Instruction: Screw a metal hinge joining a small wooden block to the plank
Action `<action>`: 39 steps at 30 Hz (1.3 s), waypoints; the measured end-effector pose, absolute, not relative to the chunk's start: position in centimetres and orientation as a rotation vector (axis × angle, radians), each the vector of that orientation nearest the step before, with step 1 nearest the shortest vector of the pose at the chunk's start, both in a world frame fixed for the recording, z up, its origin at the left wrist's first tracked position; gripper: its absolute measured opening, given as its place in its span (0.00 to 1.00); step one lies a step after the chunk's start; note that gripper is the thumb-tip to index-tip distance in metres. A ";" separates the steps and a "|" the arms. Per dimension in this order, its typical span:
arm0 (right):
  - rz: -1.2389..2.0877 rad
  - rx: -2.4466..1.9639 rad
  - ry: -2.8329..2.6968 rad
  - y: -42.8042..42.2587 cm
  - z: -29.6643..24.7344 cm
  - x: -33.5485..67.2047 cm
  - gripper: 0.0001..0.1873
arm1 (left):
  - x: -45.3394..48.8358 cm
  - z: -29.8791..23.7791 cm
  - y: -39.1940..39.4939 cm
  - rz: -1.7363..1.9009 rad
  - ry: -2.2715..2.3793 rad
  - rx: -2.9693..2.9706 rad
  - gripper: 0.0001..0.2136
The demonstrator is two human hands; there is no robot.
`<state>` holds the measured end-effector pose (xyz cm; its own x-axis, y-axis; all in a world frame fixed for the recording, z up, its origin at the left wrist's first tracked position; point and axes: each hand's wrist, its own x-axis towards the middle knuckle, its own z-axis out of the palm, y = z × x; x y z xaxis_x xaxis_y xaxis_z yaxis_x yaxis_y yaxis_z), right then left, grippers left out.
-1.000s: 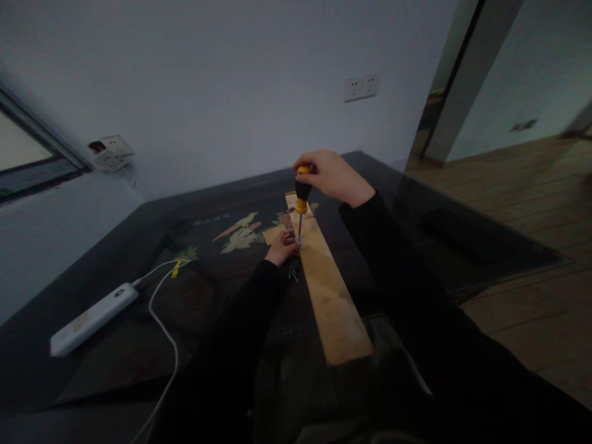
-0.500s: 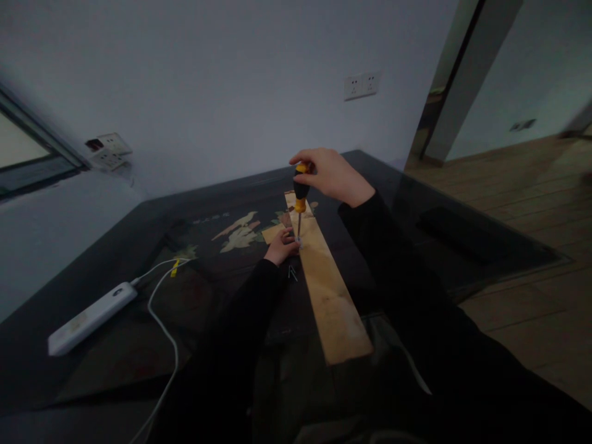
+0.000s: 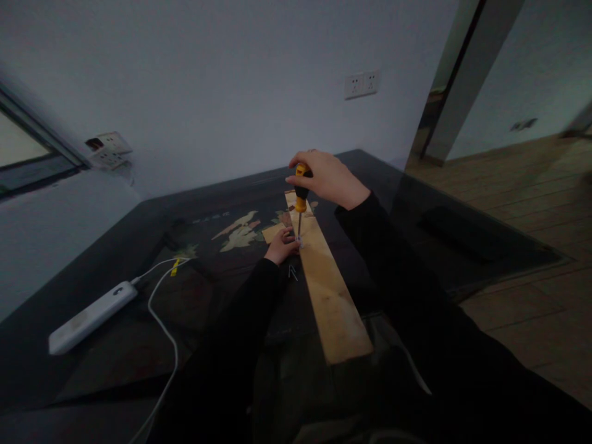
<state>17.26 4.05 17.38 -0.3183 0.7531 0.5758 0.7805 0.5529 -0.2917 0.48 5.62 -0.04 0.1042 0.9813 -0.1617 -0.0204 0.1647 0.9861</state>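
Note:
My right hand [image 3: 326,176] grips the yellow and black handle of a screwdriver [image 3: 301,192], which stands nearly upright with its tip down at the left edge of a long wooden board [image 3: 330,283]. Beside the tip, my left hand [image 3: 281,245] pinches a small, pale, shiny piece [image 3: 298,241] against the board; its exact kind is too small to make out. Several loose screws [image 3: 292,272] lie on the dark table just below my left hand. A short wooden piece [image 3: 272,233] lies behind the left fingers, next to the board.
A white power strip [image 3: 92,317] with a white cable [image 3: 164,333] lies on the left of the dark table [image 3: 208,277]. A flat black object [image 3: 456,233] rests at the right. Behind the table rises a wall with a socket plate [image 3: 361,84].
My right thumb and fingers have shifted slightly round the screwdriver handle, and the wrist has moved a little left. My left hand, the board and the screws stay where they were.

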 end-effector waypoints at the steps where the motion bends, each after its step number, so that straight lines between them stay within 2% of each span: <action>1: -0.024 -1.195 -2.138 4.0 17.5 17.5 0.14 | 0.5 0.0 5.6 1.030 1.184 1.114 0.27; 6: -0.036 -1.318 -2.067 4.1 17.5 17.2 0.12 | 0.4 0.0 5.5 1.031 1.190 1.130 0.26; 12: -0.076 -1.473 -1.939 4.2 17.0 16.4 0.22 | 0.5 -0.1 5.5 1.034 1.183 1.124 0.25; 20: 0.070 -1.127 -2.203 4.1 18.1 18.8 0.15 | 0.4 -0.3 5.8 1.026 1.194 1.136 0.25; 24: -0.002 -1.213 -2.152 4.1 17.6 17.9 0.12 | 0.4 -0.1 5.7 1.033 1.205 1.135 0.24; 30: -0.125 -1.479 -1.967 3.8 16.9 16.2 0.23 | 0.5 0.3 5.4 1.016 1.195 1.127 0.25; 36: -0.003 -1.221 -2.155 3.4 18.0 17.7 0.15 | 0.4 -0.1 5.7 1.015 1.202 1.132 0.25; 39: -0.008 -1.233 -2.163 3.4 18.1 17.6 0.12 | 0.3 -0.3 5.8 1.015 1.203 1.144 0.27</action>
